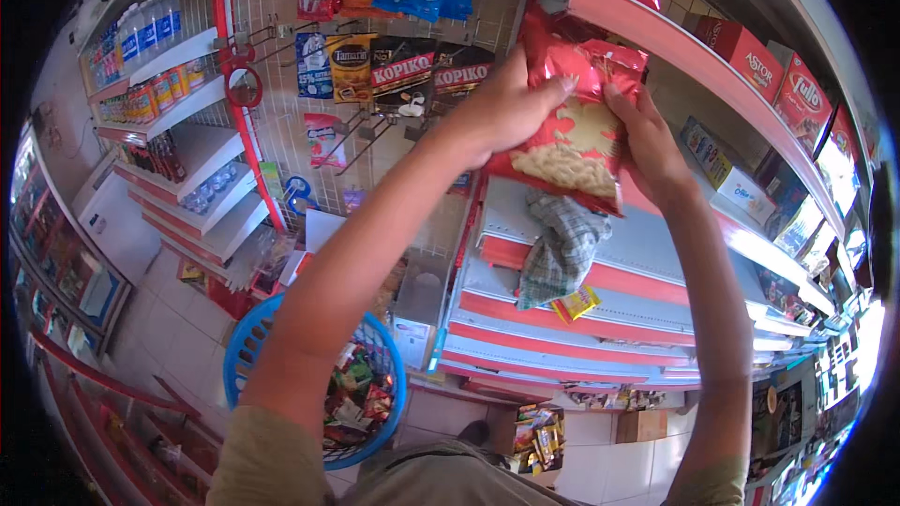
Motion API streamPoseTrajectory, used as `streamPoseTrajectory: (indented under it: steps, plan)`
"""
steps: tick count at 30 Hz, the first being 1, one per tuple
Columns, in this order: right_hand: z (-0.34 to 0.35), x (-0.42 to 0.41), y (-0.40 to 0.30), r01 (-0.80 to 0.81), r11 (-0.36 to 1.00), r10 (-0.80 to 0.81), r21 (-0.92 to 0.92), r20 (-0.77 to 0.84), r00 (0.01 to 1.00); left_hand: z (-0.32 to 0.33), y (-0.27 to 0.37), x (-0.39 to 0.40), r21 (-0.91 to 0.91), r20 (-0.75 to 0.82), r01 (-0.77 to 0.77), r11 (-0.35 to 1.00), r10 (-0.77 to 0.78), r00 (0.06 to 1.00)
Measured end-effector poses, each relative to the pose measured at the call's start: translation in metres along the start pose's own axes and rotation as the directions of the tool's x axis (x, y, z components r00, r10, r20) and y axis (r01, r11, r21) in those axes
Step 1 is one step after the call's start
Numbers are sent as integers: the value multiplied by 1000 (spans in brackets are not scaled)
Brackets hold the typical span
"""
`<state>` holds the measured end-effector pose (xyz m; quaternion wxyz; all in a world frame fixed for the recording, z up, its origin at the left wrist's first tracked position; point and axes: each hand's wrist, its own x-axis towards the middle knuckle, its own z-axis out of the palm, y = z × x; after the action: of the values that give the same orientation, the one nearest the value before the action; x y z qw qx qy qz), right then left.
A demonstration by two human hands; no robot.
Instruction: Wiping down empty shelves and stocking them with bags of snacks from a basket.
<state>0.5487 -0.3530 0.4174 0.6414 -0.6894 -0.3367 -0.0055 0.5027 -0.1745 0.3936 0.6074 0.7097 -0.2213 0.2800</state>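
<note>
Both hands hold a red snack bag (569,147) with a picture of pale, curled snacks, in front of the upper shelves. My left hand (517,109) grips its left side, the thumb pressed on the front near the top. On the right edge lies my right hand (647,133), its thumb near the upper part of the bag. Other red packaging is partly hidden behind the bag and my left hand. Below the bag, a checked cloth (562,246) hangs over a grey metal shelf (640,239), with a small yellow packet (576,304) beside its lower end.
A blue plastic basket (402,379) of packets stands on the floor at lower left, near a carton of sachets (538,439). Candy bags (401,74) hang from a wire rack ahead. Boxes (745,56) line the right shelf; bottles and cans (151,28) fill shelves at left.
</note>
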Motion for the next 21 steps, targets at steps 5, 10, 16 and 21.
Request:
streamPoseTrajectory:
  steps: [5, 10, 16, 21]
  plan:
    - [-35, 60, 26, 174, 957, -159, -233, 83, 984, -8, -15, 63, 402, 0, 286, 870, -312, 950]
    - [-72, 129, 21, -36, 795, 134, -606, 117, 984, -8, -51, 114, 151, 105, 231, 961, -248, 963]
    - [-163, 260, 91, 521, 695, -469, -495, 237, 851, 18, -106, 174, 309, -14, 24, 951, -21, 1000]
    - [-89, 224, 75, 200, 975, -174, -93, 237, 956, -11, -121, 180, 928, -51, 9, 371, 104, 993]
